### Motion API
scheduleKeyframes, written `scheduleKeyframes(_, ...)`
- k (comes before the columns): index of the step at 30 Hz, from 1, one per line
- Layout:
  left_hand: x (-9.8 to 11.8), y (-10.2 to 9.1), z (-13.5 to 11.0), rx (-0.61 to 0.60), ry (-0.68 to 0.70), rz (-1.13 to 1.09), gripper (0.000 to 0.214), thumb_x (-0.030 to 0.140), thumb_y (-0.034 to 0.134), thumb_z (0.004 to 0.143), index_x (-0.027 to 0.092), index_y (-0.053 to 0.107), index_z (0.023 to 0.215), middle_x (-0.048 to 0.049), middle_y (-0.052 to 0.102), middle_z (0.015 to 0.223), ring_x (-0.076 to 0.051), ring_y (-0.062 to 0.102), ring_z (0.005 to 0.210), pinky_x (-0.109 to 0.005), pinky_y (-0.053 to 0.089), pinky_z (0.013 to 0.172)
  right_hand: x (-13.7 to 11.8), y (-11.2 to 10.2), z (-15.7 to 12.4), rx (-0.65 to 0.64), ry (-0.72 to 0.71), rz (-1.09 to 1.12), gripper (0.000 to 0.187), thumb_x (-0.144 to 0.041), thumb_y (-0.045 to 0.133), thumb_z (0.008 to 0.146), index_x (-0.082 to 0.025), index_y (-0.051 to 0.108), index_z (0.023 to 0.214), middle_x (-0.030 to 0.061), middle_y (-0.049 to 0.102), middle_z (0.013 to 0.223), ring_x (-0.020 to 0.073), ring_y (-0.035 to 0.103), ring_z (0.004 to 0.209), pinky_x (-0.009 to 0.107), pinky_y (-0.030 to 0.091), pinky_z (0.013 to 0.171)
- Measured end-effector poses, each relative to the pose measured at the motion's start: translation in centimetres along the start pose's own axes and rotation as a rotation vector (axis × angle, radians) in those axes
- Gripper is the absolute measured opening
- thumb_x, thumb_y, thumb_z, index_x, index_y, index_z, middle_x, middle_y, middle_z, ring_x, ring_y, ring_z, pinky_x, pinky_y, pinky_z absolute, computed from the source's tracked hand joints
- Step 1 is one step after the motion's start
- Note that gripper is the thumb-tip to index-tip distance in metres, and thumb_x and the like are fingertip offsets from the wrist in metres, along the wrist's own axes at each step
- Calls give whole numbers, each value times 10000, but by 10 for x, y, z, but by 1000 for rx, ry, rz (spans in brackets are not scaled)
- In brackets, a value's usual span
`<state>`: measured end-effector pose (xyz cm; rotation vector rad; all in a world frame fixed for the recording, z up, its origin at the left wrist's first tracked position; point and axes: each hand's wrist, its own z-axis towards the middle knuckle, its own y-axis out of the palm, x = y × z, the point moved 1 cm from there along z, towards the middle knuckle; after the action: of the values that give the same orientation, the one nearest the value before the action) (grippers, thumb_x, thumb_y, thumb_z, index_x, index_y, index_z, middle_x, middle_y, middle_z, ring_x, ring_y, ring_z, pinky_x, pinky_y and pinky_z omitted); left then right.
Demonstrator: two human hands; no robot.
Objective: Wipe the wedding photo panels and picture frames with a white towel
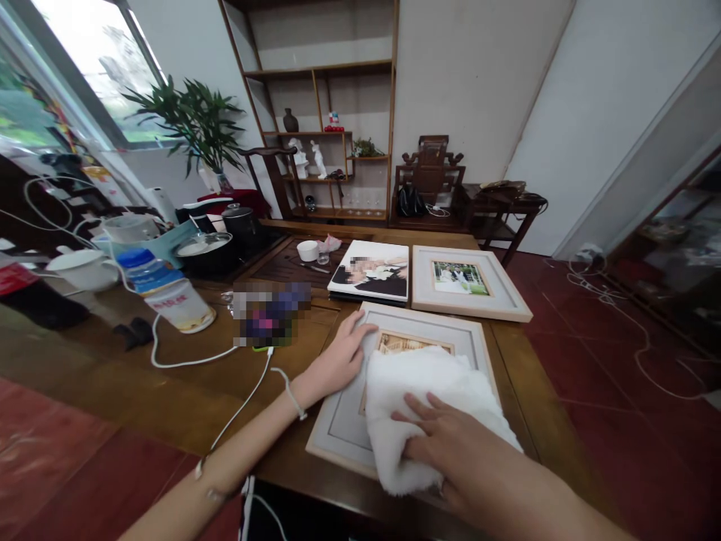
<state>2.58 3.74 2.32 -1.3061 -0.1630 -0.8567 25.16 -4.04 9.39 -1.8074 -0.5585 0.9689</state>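
Note:
A light wood picture frame with a wide pale mat lies flat near the table's front edge. My left hand rests on its left border, fingers stretched out and apart. My right hand presses a fluffy white cloth onto the frame's glass, its fingers spread over the cloth and the thumb tucked beside a fold. The cloth hides most of the picture inside; only the upper strip of the picture shows.
Behind lie a second framed photo and a white-edged photo panel. To the left are a blue-capped plastic jug, a phone on a white cable, a cola bottle and pots. A small white cup stands farther back.

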Motion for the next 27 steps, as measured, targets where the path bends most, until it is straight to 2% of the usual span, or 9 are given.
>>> scheduleKeyframes(3, -13, 7, 24, -12, 50, 22, 529, -36, 395, 804, 141, 503, 1291, -185, 340, 1495, -284, 284, 1442, -524, 269, 1176, 23, 0, 11, 82, 38, -104, 568, 62, 483, 622, -202, 664, 1092, 53, 496, 1451, 284, 338, 1398, 529, 293, 1137)
scheduleKeyframes(6, -17, 15, 36, -55, 98, 70, 563, -70, 371, 781, 113, 487, 1300, -214, 314, 1507, -297, 249, 1453, -539, 281, 1165, 56, -3, 20, 274, 123, -303, 655, 117, 419, 596, -177, 647, 1135, 73, 459, 1476, 309, 301, 1411, 563, 316, 1118)
scheduleKeyframes(9, -14, 17, 35, -63, 130, 94, 589, -74, 358, 785, 148, 453, 1322, -189, 282, 1537, -283, 199, 1470, -567, 302, 1146, 80, -5, 27, 474, 170, -460, 608, 115, 434, 614, -151, 660, 1112, 99, 432, 1488, 357, 300, 1403, 599, 338, 1094)
scheduleKeyframes(11, -12, 16, 31, -47, 137, 99, 606, -77, 361, 781, 184, 446, 1322, -155, 263, 1558, -276, 155, 1483, -585, 298, 1143, 86, -1, 32, 524, 165, -518, 555, 94, 481, 608, -160, 681, 1061, 92, 449, 1475, 401, 320, 1383, 637, 341, 1076)
scheduleKeyframes(14, -10, 14, 24, -9, 118, 88, 586, -79, 351, 779, 184, 466, 1290, -146, 226, 1579, -276, 146, 1487, -585, 301, 1142, 81, 13, 39, 489, 148, -569, 450, 51, 539, 625, -199, 706, 961, 61, 536, 1405, 439, 429, 1305, 663, 416, 1000)
scheduleKeyframes(18, -11, 14, 20, 21, 99, 67, 539, -78, 350, 765, 180, 514, 1209, -142, 319, 1534, -273, 205, 1471, -570, 322, 1138, 56, 32, 29, 473, 78, -533, 324, -91, 641, 677, -238, 710, 958, 65, 610, 1319, 428, 559, 1182, 603, 533, 877)
scheduleKeyframes(23, -16, 16, 17, 43, 88, 70, 533, -79, 356, 751, 191, 525, 1179, -128, 336, 1517, -281, 195, 1470, -571, 311, 1140, 24, 43, -7, 418, -235, -387, 122, -221, 675, 782, -339, 674, 812, -133, 613, 1290, 264, 646, 1099, 361, 598, 809)
scheduleKeyframes(25, -18, 16, 16, 53, 69, 59, 511, -72, 348, 767, 189, 532, 1166, -130, 327, 1519, -281, 199, 1470, -564, 311, 1141, 18, 39, -8, 362, -234, -359, 160, -182, 669, 774, -333, 678, 825, -119, 599, 1313, 256, 629, 1130, 345, 586, 844)
scheduleKeyframes(27, -19, 15, 16, 63, 50, 42, 474, -59, 339, 795, 190, 545, 1142, -131, 328, 1519, -275, 219, 1466, -551, 315, 1142, 20, 30, 1, 281, -134, -333, 286, -106, 650, 711, -302, 696, 914, -37, 589, 1344, 299, 573, 1206, 408, 556, 921)
